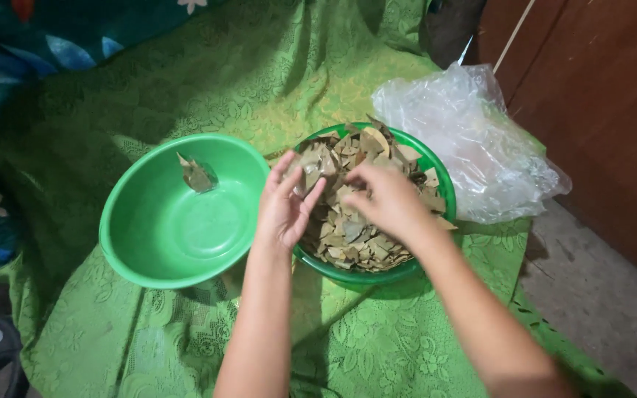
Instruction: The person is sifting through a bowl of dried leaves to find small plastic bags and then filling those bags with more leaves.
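Nearest the camera, two bare forearms rise from the bottom edge and meet over the green lace-patterned cloth (pixel 377 339) spread beneath everything.

The left hand (pixel 285 206) is held upright, palm turned toward 3 o'clock, its fingers (pixel 283 171) straight and closed lightly on a dry brown leaf piece (pixel 310 177) at the 9 o'clock rim of the right-hand bowl. The right hand (pixel 388 199) hovers palm down over the heap, fingers (pixel 355 180) curled and pinching toward the same piece; whether they actually grip it cannot be told.

Under the hands sits the round green plastic bowl heaped with dry broken leaves (pixel 359 236), piled above its rim. Judging by the curled edges and jagged breaks, the leaves look very light, stiff and brittle. A hard squeeze would likely crumble them, so a gentle pinch on a flat blade near the middle seems the safest hold.

At 9 o'clock from it, just beside it, stands a larger empty-looking green plastic basin (pixel 178 214) with a single leaf fragment (pixel 197 175) against its far wall.

Farther off, at 2 o'clock, a crumpled clear plastic bag (pixel 473 140) lies against the leaf bowl, beside a dark red-brown wooden panel (pixel 599 110).
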